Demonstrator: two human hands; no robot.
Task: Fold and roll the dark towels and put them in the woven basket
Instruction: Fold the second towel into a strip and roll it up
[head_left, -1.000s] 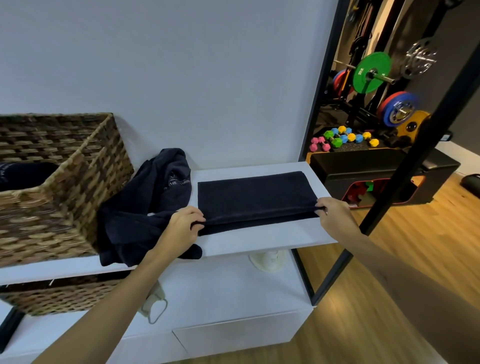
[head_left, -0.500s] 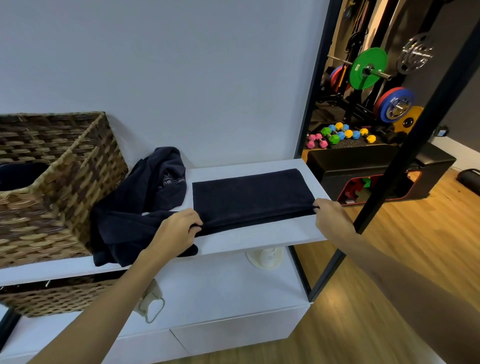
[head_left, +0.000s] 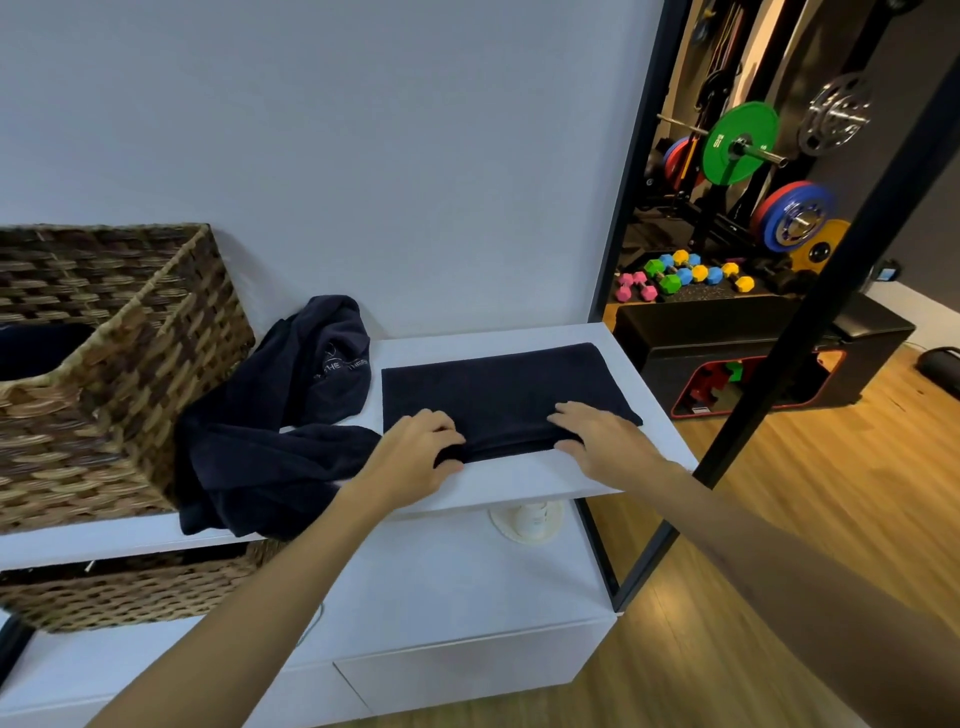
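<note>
Forearms reach in from 6 o'clock toward a white shelf (head_left: 524, 480). Nearest on it, the left hand (head_left: 415, 457) curls its fingers around the near left edge of the folded towel (head_left: 498, 389), gripping the cloth, while the right hand (head_left: 597, 434) lies at 3 o'clock of the left one, fingers fairly straight and spread, pressing down on the towel's near right edge (its thumb tucks at the fold). The towel is very dark navy, almost black, matte, folded into a flat, tidy rectangle with its long side running left to right. At 9 o'clock of it a crumpled towel (head_left: 280, 431) of the same dark colour lies heaped, with faint pale lettering on an upper fold; it spills over the shelf's front edge. Farther toward 9 o'clock stands the woven basket (head_left: 156, 364), touching that heap, with something dark inside. Beyond, at 1 o'clock, weight plates (head_left: 740, 143) and coloured dumbbells (head_left: 680, 275) stand.
</note>
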